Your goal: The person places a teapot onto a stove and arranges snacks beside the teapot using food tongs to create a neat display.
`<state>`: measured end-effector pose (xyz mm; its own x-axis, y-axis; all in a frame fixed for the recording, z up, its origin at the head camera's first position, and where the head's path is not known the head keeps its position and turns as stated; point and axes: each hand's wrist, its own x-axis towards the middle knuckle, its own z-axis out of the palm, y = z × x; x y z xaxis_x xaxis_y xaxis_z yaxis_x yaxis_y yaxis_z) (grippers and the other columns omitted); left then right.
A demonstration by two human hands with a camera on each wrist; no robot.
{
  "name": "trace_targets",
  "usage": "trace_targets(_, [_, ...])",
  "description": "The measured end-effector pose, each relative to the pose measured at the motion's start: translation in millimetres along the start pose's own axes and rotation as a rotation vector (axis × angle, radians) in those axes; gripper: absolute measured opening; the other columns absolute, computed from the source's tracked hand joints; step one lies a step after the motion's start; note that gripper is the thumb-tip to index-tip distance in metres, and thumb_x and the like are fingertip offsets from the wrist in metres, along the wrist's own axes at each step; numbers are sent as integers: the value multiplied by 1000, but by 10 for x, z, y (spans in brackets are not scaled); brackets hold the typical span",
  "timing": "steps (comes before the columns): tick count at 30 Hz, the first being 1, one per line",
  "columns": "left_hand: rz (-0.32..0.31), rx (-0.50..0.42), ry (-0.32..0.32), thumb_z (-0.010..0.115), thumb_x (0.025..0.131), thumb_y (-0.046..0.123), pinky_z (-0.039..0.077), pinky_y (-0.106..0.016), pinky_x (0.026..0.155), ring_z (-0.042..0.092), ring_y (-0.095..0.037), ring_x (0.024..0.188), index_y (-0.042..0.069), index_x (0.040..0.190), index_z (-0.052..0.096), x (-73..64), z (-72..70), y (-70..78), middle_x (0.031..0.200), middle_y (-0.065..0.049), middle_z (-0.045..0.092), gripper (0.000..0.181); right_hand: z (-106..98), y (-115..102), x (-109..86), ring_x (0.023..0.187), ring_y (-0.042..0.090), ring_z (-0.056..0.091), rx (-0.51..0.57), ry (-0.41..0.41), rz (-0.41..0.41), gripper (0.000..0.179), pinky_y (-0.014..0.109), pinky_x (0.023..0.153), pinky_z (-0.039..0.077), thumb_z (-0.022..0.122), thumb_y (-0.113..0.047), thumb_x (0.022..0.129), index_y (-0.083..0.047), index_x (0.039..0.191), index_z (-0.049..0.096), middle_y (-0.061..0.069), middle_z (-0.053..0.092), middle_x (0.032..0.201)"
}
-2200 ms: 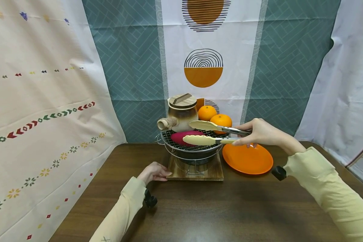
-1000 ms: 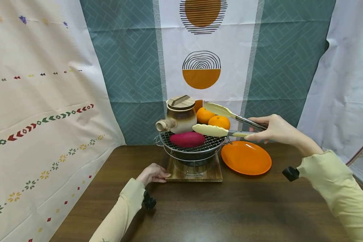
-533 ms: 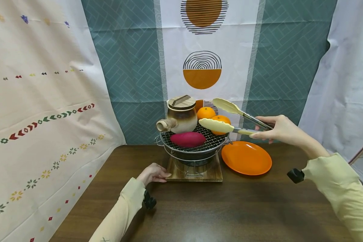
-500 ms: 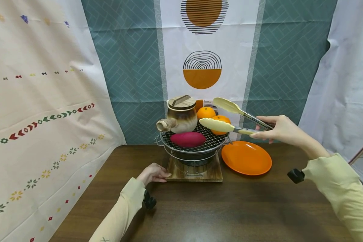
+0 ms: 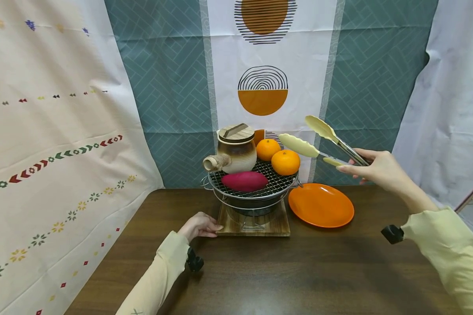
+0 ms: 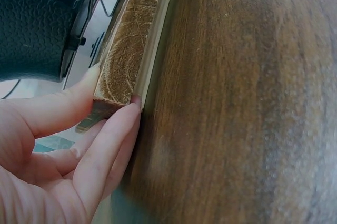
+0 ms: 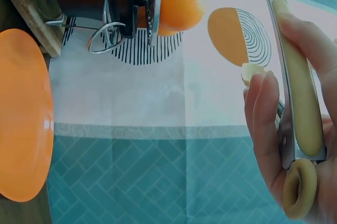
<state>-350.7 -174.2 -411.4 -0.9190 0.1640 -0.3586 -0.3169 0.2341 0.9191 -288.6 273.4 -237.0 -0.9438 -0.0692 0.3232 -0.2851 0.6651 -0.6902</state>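
My right hand (image 5: 386,171) holds a pair of tongs (image 5: 298,145) with cream tips, raised to the right of the grill. The tips are spread apart with nothing between them. In the right wrist view, thumb and fingers lie along opposite arms of the tongs (image 7: 303,98). My left hand (image 5: 199,225) pinches the front left corner of the wooden board (image 5: 276,226), thumb on top in the left wrist view. On the board stands a round tabletop grill (image 5: 244,199). Its mesh carries a magenta sweet potato (image 5: 245,181), two oranges (image 5: 285,162) and a lidded pot (image 5: 240,156).
An orange plate (image 5: 321,205) lies on the brown table (image 5: 260,271), right of the board. The pot's side handle (image 5: 217,162) sticks out to the front left. Patterned cloths (image 5: 173,109) hang behind and at both sides.
The tongs have moved from over the sweet potato up and to the right, away from the grill, their tips spreading wider. The sweet potato stays on the mesh. My left hand keeps its place.
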Motion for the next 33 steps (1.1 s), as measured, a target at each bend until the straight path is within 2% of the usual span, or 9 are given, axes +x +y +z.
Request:
trace_targets(12, [-1,4,-1,67,77,-6,54,-33,66,59,-18,64,-22,112,44,-5,0,1,80,-17,59,45,-60,147,-58,64,17,60,11,28,35,53,29,52,52,71,-36,77,-3,114,54,5,60,78])
trace_targets(19, [5,4,2,67,77,-7,54,-34,66,57,-16,62,-22,111,45,-29,-1,23,82,-17,56,44,-73,196,-109,60,17,59,21,35,42,45,28,51,51,71,-36,78,2,98,57,2,60,70])
trace_targets(23, [4,5,4,67,77,-7,54,-34,66,57,-17,61,-21,110,46,-31,0,19,81,-17,56,42,-61,244,-128,57,20,58,38,38,66,46,28,50,51,71,-37,78,4,95,57,4,61,68])
trace_targets(28, [6,-1,5,67,77,-7,54,-34,65,57,-17,61,-22,111,45,-36,-1,16,82,-17,56,43,-51,308,-155,56,21,59,22,32,92,49,28,49,50,70,-39,78,4,98,56,8,61,68])
trace_targets(33, [8,1,-1,68,77,-6,54,-35,66,58,-16,63,-23,113,44,-21,-4,10,82,-17,57,46,-50,371,-186,55,19,59,8,27,132,54,29,41,42,69,-40,79,3,108,54,9,62,68])
